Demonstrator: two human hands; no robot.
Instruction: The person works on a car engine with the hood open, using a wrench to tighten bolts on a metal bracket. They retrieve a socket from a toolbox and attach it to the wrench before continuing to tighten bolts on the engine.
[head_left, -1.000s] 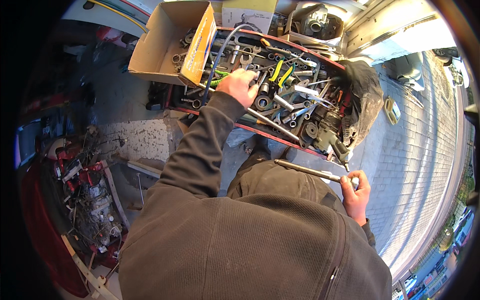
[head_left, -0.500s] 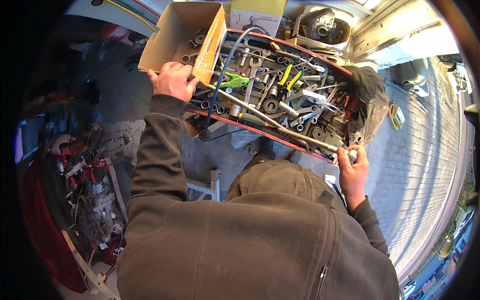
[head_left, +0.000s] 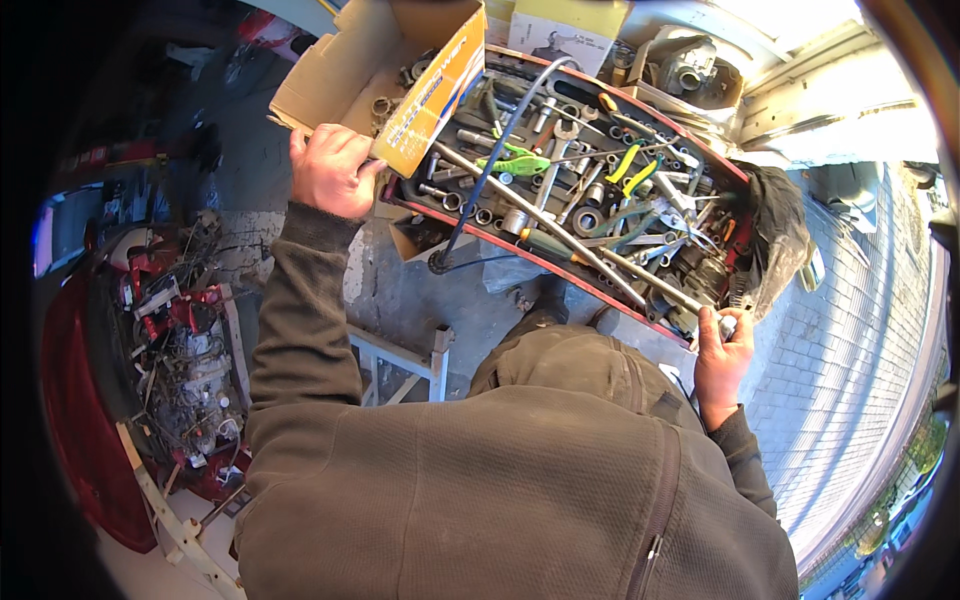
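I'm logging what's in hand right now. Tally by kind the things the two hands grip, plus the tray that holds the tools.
Open cardboard box: 1, gripped at its edge by the left hand
Long metal bar: 1, its end in the right hand
Red tool tray: 1
Total: 3
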